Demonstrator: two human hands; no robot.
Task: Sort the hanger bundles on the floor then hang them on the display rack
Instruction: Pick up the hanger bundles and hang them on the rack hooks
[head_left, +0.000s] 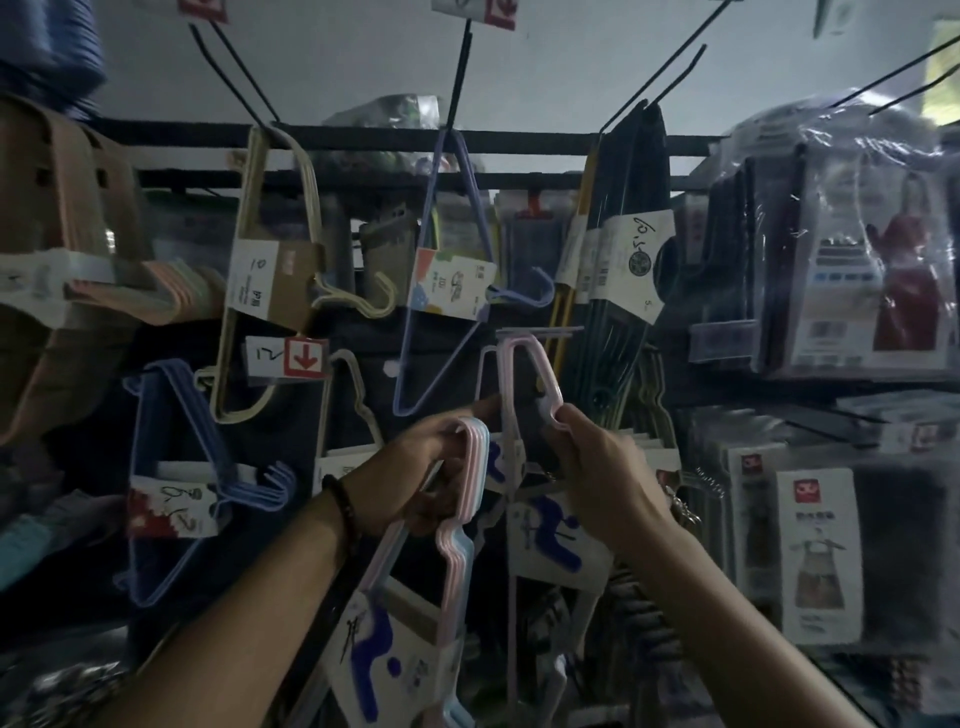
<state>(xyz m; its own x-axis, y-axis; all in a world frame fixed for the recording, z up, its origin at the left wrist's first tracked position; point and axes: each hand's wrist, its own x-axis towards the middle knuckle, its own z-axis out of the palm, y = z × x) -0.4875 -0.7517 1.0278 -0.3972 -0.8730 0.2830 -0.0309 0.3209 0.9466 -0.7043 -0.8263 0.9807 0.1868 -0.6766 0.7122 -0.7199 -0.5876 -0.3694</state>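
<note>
My left hand (415, 478) grips a pink hanger bundle (457, 545) with a white and blue card label; it hangs down from my fist. My right hand (597, 467) holds the corner of a second pink hanger bundle (519, 374), whose top is hooked over a display rack peg (540, 332). That bundle's label (550, 540) hangs below my right wrist. The two hands are close together at the middle of the rack.
Hung on upper pegs are a cream hanger bundle (260, 270), a purple one (447, 280) and a black one (623, 249). A blue bundle (176, 483) hangs lower left. Packaged goods (857, 260) fill the right side, with pink hangers (78, 234) at left.
</note>
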